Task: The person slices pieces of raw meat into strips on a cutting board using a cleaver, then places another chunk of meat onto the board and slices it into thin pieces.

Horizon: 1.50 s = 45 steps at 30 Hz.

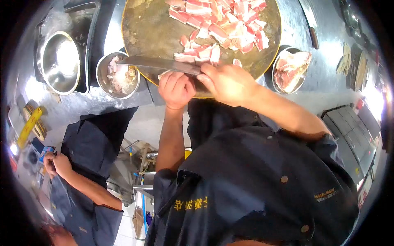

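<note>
My right hand [232, 84] is closed round the handle end of a long-bladed kitchen knife [162, 63], whose blade points left across the near edge of the round chopping board [143, 30]. Just under the blade, my left hand [176, 88] rests with its fingers curled in, against a pale piece of meat [163, 75] that shows only as a sliver. Beyond the knife lies a small group of sliced meat [201, 53]. A larger heap of red-and-white meat slices [234, 24] spreads over the far part of the board.
Left of the board stand a metal bowl with scraps [123, 80] and a shiny steel bowl [60, 61] on a dark tray. A bowl at right holds a meat chunk [291, 69]; another knife [310, 24] lies behind it. A co-worker's hands [57, 164] hold a small blue object.
</note>
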Motion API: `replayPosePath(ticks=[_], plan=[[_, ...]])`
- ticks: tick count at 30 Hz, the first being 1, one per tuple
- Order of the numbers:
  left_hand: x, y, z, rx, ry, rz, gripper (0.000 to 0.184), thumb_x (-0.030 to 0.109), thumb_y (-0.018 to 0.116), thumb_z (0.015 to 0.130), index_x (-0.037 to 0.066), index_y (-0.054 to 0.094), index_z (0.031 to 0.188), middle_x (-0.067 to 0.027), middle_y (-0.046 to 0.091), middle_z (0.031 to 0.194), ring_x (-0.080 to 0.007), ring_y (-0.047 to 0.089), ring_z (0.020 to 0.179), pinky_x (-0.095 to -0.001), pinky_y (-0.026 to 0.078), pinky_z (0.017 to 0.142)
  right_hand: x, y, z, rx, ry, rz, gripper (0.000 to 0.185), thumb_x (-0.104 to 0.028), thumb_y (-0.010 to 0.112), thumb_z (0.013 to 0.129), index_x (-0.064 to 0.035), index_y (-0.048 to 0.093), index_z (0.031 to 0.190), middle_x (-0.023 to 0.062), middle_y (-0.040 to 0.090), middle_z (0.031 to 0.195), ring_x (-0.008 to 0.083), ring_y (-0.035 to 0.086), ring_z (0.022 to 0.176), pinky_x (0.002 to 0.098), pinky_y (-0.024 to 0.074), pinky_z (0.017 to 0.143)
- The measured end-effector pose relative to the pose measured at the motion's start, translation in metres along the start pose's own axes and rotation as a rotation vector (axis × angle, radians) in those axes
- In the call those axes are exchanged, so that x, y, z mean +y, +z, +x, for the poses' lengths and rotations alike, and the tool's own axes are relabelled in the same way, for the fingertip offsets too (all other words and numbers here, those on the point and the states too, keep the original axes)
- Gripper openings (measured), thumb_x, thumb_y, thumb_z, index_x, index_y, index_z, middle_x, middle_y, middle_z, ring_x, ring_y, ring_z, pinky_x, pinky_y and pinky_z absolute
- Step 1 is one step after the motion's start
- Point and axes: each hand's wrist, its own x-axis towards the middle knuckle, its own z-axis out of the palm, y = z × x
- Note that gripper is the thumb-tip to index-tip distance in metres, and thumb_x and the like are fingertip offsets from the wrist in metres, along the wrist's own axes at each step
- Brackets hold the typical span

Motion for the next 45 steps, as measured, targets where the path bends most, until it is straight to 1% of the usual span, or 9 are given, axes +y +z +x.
replayPosePath(ticks=[2, 6, 11, 21, 27, 32, 34, 41, 45], plan=[[-0.001, -0.001, 0.000, -0.033, 0.005, 0.014, 0.012, -0.001, 0.067, 0.070, 0.009, 0.061, 0.070, -0.0061, 0.065, 0.078, -0.0288, 0.063, 0.071, -0.0389, 0.054, 0.070, -0.002, -0.022, -0.032, 0.001, 0.008, 0.016, 0.034, -0.038, 0.053, 0.110, -0.0055, 0.062, 0.111, 0.0262, 0.069, 0.075, 0.0501, 0.070, 0.072, 0.0593, 0.0563, 0.063], [0.002, -0.006, 0.000, -0.042, -0.020, 0.031, 0.014, -0.003, 0.066, 0.069, 0.009, 0.058, 0.068, -0.0065, 0.062, 0.076, -0.0289, 0.061, 0.069, -0.0391, 0.053, 0.069, -0.004, -0.056, -0.084, -0.097, 0.134, 0.090, 0.030, -0.034, 0.055, 0.109, -0.0047, 0.061, 0.108, 0.0245, 0.069, 0.074, 0.0491, 0.070, 0.071, 0.0592, 0.0558, 0.064], [-0.002, -0.003, -0.006, -0.022, 0.038, 0.056, 0.015, -0.004, 0.067, 0.068, 0.009, 0.060, 0.070, -0.0068, 0.062, 0.076, -0.0292, 0.062, 0.070, -0.0396, 0.053, 0.068, -0.001, 0.000, 0.001, -0.053, 0.016, 0.042, 0.037, -0.040, 0.049, 0.111, -0.0061, 0.062, 0.119, 0.0276, 0.072, 0.082, 0.0491, 0.072, 0.082, 0.0605, 0.0569, 0.071], [0.002, -0.008, 0.001, -0.008, -0.003, 0.012, 0.013, -0.005, 0.068, 0.071, 0.007, 0.064, 0.073, -0.0069, 0.069, 0.082, -0.0289, 0.067, 0.072, -0.0387, 0.055, 0.071, -0.007, -0.051, -0.079, -0.104, 0.143, 0.114, 0.036, -0.039, 0.052, 0.110, -0.0053, 0.063, 0.111, 0.0251, 0.071, 0.076, 0.0496, 0.070, 0.073, 0.0583, 0.0566, 0.064], [0.002, -0.006, 0.000, -0.004, -0.029, 0.006, 0.014, -0.005, 0.068, 0.072, 0.008, 0.065, 0.076, -0.0071, 0.068, 0.083, -0.0316, 0.064, 0.073, -0.0409, 0.054, 0.074, -0.007, 0.002, 0.007, -0.004, 0.000, 0.094, 0.029, -0.033, 0.054, 0.110, -0.0047, 0.059, 0.107, 0.0271, 0.069, 0.078, 0.0509, 0.069, 0.079, 0.0585, 0.0541, 0.067], [0.002, -0.005, 0.004, 0.006, -0.033, 0.052, 0.017, -0.006, 0.070, 0.070, 0.008, 0.067, 0.080, -0.0066, 0.072, 0.086, -0.0291, 0.066, 0.076, -0.0381, 0.054, 0.071, -0.004, -0.029, -0.058, 0.043, -0.009, 0.081, 0.032, -0.037, 0.056, 0.109, -0.0051, 0.062, 0.107, 0.0248, 0.067, 0.070, 0.0489, 0.068, 0.067, 0.0592, 0.0549, 0.061], [0.005, -0.006, 0.005, 0.050, -0.038, 0.038, 0.017, -0.007, 0.067, 0.069, 0.008, 0.064, 0.077, -0.0058, 0.068, 0.080, -0.0290, 0.065, 0.074, -0.0383, 0.053, 0.070, -0.007, -0.048, -0.080, -0.089, 0.098, 0.085, 0.031, -0.036, 0.056, 0.108, -0.0051, 0.063, 0.107, 0.0248, 0.067, 0.070, 0.0483, 0.069, 0.067, 0.0585, 0.0552, 0.060], [-0.002, -0.007, -0.001, 0.028, -0.006, 0.013, 0.018, -0.007, 0.066, 0.067, 0.008, 0.061, 0.076, -0.0058, 0.061, 0.076, -0.0285, 0.059, 0.065, -0.0385, 0.050, 0.066, -0.002, 0.011, 0.007, 0.027, -0.042, 0.117, 0.031, -0.035, 0.053, 0.110, -0.0046, 0.059, 0.108, 0.0261, 0.070, 0.082, 0.0512, 0.068, 0.078, 0.0599, 0.0531, 0.068], [0.008, -0.015, 0.000, -0.048, -0.036, 0.064, 0.021, -0.001, 0.070, 0.069, 0.009, 0.064, 0.086, -0.0085, 0.063, 0.094, -0.0318, 0.062, 0.086, -0.0432, 0.051, 0.077, 0.006, 0.012, -0.003, 0.024, -0.028, 0.082, 0.031, -0.035, 0.054, 0.109, -0.0047, 0.060, 0.107, 0.0264, 0.070, 0.084, 0.0509, 0.068, 0.080, 0.0596, 0.0535, 0.070]])
